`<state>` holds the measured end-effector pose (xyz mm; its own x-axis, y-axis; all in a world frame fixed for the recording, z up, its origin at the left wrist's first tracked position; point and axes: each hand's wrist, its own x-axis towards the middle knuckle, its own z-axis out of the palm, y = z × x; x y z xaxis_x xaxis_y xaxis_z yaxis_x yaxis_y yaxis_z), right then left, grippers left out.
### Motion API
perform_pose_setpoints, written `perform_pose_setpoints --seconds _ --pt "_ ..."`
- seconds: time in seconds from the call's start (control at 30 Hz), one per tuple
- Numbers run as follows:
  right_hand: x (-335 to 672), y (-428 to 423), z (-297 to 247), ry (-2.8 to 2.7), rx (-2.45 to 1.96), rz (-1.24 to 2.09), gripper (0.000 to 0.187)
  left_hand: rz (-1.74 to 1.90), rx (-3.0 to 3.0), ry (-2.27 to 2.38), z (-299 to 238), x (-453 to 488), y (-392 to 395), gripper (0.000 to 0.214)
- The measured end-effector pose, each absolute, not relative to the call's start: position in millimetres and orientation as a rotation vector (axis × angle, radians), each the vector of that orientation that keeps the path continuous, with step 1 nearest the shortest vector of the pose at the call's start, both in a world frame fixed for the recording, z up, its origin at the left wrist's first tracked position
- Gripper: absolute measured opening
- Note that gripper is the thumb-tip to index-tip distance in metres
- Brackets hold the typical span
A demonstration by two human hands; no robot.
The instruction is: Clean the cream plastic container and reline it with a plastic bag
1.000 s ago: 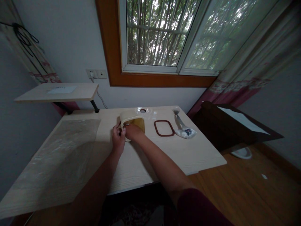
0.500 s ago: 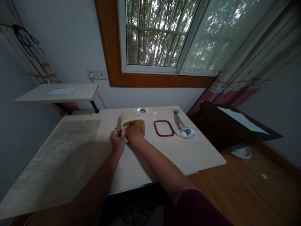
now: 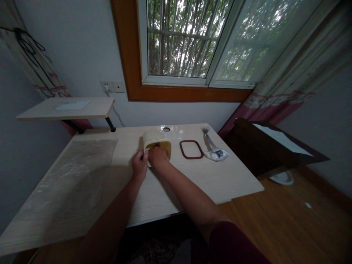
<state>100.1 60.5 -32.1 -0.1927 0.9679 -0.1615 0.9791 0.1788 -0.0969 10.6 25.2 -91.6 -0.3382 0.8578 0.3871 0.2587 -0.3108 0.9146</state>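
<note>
A cream container point(image 3: 154, 136) with rounded corners lies tipped on the table, its open mouth and yellowish inside turned towards me. My left hand point(image 3: 139, 163) is closed at the container's left rim, thumb up, with a small dark patch between thumb and fingers that I cannot make out. My right hand point(image 3: 158, 157) reaches into the mouth; its fingers are hidden inside. To the right of the container, a reddish-brown rounded-square ring point(image 3: 191, 158) lies flat. Beside that ring rests a clear plastic bag point(image 3: 217, 155) with something pale and dark in it, its narrow end pointing away.
A clear plastic sheet point(image 3: 79, 172) covers the left part of the pale wooden table point(image 3: 233, 183). At the back left stands a raised shelf point(image 3: 96, 107) with a paper point(image 3: 72, 105) on it. A dark piece of furniture point(image 3: 247, 146) stands beyond the table's right edge.
The container has shifted slightly to the right and tilted a little, showing more of its upper side. Both my hands have moved slightly right with it.
</note>
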Motion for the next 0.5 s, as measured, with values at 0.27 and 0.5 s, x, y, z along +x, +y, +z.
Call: perform_pose_setpoints --seconds 0.27,0.5 --pt "107 26 -21 2.538 1.853 -0.216 0.037 1.733 1.471 1.569 -94 9 27 0.041" --pt "131 -8 -8 2.593 1.761 -0.118 0.034 1.755 1.477 1.61 -96 9 27 0.042"
